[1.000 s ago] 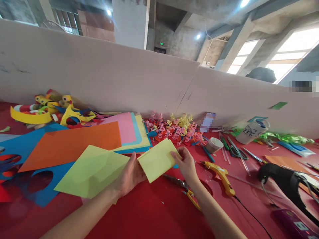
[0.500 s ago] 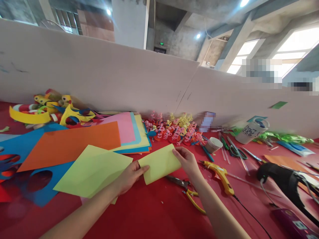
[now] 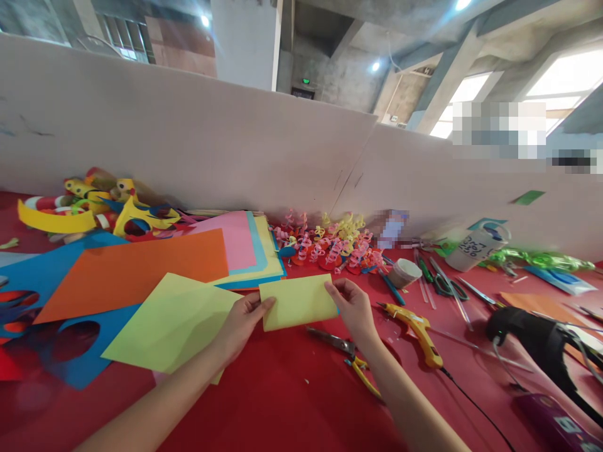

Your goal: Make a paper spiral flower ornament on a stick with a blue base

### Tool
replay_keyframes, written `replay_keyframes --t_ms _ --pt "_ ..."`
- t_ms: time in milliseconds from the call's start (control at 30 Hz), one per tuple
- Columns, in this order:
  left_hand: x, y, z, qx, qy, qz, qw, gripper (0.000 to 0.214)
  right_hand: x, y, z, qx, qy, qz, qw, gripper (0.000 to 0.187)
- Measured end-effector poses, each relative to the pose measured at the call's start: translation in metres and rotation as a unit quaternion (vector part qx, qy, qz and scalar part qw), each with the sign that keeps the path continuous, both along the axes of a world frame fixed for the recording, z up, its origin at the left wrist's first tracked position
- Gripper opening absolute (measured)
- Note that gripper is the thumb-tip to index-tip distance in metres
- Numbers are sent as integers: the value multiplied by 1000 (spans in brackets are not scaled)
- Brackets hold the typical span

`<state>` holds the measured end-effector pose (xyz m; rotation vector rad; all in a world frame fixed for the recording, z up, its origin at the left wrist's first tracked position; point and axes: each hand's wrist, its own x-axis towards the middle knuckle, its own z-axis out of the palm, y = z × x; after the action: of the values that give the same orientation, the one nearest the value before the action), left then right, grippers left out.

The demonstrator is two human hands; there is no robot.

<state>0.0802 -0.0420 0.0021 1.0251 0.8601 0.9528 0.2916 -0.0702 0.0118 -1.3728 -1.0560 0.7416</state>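
Note:
A small pale yellow-green piece of paper [image 3: 300, 302] is held up over the red table between my two hands. My left hand [image 3: 245, 323] pinches its left edge, thumb on the near face. At its right edge, my right hand [image 3: 351, 306] grips it between thumb and fingers. A larger sheet of the same colour [image 3: 172, 323] lies flat under my left forearm. Scissors with yellow handles [image 3: 346, 348] rest on the table just beyond the paper's lower right, partly covered by my right forearm.
Orange card [image 3: 141, 270] and blue card with round cut-outs [image 3: 106, 339] lie left. Curled paper pieces [image 3: 330, 245] stand at the back. On the right are a yellow glue gun [image 3: 417, 333] with its cord, a white cup [image 3: 475, 246] and a black strap-like object [image 3: 522, 336].
The held paper has turned to a more level position, its right end lower and its left end higher. My left hand has moved slightly up and left; both hands keep their grip.

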Motion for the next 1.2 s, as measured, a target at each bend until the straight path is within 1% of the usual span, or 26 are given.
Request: replay_keyframes --t_ms 133,267,433,700,800,933,1033,1200 --pt "0 -1 3 9 5 18 1000 31 -2 -1 -1 5 -3 -4 1000 38" --pt "0 -1 3 8 2 13 1000 30 -3 -2 0 2 3 3 1000 37" --pt "0 -1 3 26 29 20 999 30 -3 -3 1 2 4 -2 1000 38" --pt "0 -2 6 32 29 10 999 30 -4 -3 -2 -2 -10 -4 1000 37" --pt "1 -5 7 43 34 10 998 28 -9 -7 -2 15 -70 -24 997 33" --pt "2 -8 7 54 47 23 997 27 -14 -12 -3 53 -185 -63 979 24" --pt "3 -11 8 60 54 31 996 26 -14 -13 -5 64 -220 -76 970 21" --pt "5 -16 11 69 72 55 994 28 -13 -14 -4 89 -248 -90 961 19"
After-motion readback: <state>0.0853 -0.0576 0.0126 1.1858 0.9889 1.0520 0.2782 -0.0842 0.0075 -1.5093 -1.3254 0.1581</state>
